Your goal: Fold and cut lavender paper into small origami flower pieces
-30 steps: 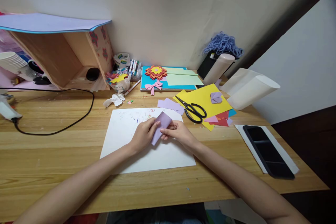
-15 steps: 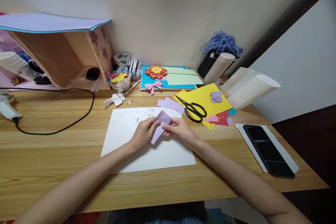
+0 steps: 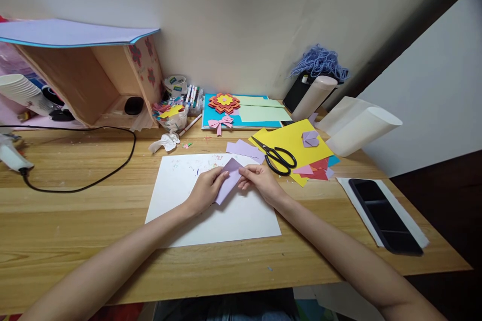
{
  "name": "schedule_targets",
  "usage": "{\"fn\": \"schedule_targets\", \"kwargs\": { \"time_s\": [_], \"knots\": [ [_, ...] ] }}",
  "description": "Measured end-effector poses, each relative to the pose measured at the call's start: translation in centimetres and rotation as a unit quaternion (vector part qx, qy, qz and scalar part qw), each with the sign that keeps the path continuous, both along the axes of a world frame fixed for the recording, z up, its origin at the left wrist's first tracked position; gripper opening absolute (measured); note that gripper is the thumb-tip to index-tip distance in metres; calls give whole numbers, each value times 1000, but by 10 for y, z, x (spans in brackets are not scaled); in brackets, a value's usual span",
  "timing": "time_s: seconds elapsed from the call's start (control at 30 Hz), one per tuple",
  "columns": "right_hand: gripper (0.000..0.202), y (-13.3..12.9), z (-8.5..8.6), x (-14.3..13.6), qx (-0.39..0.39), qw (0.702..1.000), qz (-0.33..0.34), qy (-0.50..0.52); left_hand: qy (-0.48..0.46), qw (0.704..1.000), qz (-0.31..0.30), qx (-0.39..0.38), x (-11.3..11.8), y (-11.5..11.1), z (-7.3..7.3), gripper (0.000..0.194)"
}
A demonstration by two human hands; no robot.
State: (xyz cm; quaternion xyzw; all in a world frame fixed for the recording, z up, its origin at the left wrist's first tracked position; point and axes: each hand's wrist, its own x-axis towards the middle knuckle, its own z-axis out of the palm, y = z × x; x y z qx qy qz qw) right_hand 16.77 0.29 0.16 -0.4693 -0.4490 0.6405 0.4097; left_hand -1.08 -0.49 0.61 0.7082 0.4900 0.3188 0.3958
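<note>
A small sheet of purple paper (image 3: 229, 183) is held tilted above a large white sheet (image 3: 181, 230). My left hand (image 3: 205, 188) grips its left edge, thumb on top and fingers beneath. At its right edge, my right hand (image 3: 259, 180) pinches the paper between thumb and fingers. Behind the right hand lie black-handled scissors (image 3: 278, 156), partly across yellow paper (image 3: 301, 135). More purple strips (image 3: 244, 149) rest beside the scissors. A small folded purple heart shape (image 3: 311, 139) sits on the yellow paper.
A phone (image 3: 386, 215) lies on white tissue at the right. Paper rolls (image 3: 365, 130) stand behind it. At the back are a blue folder (image 3: 211, 115) with a layered paper flower (image 3: 224, 103), and a tub of scraps (image 3: 174, 118). A cable (image 3: 86, 189) loops at left by a cardboard box (image 3: 143, 75).
My right hand has slid slightly up and right along the paper's edge, so more of the purple surface shows. The left hand keeps its grip nearly in place.
</note>
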Motion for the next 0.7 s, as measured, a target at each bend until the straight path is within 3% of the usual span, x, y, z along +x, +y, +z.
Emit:
{"fn": "schedule_targets", "kwargs": {
  "time_s": [0.2,0.43,0.7],
  "knots": [
    [43,1,0,1,-15,1000,10,17,0,1000,7,-1,1,1,-2,32],
    [29,-3,13,5,-13,983,176,-53,-1,1000,-3,5,0,0,1,33],
    [22,-1,10,6,-15,985,157,-63,67,992,-33,99,-4,-1,-5,27]
  ]
}}
